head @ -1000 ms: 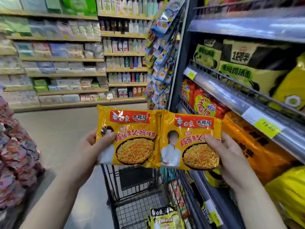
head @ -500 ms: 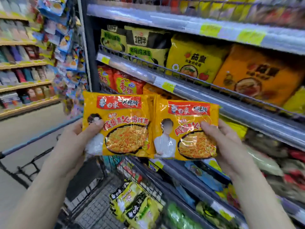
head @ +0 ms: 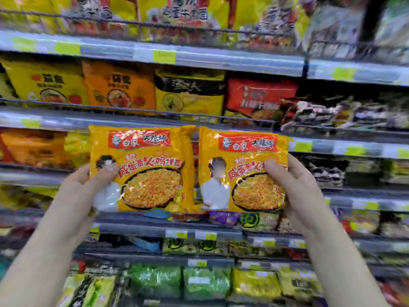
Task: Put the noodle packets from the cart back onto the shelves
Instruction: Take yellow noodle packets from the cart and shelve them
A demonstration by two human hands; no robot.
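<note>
While each hand holds one orange noodle packet up before the shelves point(head: 155, 56), the step in hand looks like the carry-and-search part of restocking. Both packets are out of the cart (which does not show in this view) and neither rests on a shelf yet. The left hand point(head: 86, 189) grips the left noodle packet point(head: 146, 169) by its outer edge, thumb across the printed front and the other fingers hidden behind the wrapper. The right hand point(head: 296, 187) pinches the right noodle packet point(head: 241, 171) the same way at its own outer edge. Both packets are upright, faces to the camera, just beside each other in the air in front of the middle levels.

By my judgement the next move calls for finding the row that matches this orange wrapper, then lifting each packet over the wire guard point(head: 132, 109) at the shelf front and standing it behind. Which row matches I cannot tell, as the view is blurred.

On the level above the packets stand yellow packs point(head: 42, 85), with an orange pack point(head: 119, 87) beside them and a red pack point(head: 261, 96) further right. Green packs point(head: 155, 282) fill a low level. Every level looks well stocked, so a gap may have to be made.
</note>
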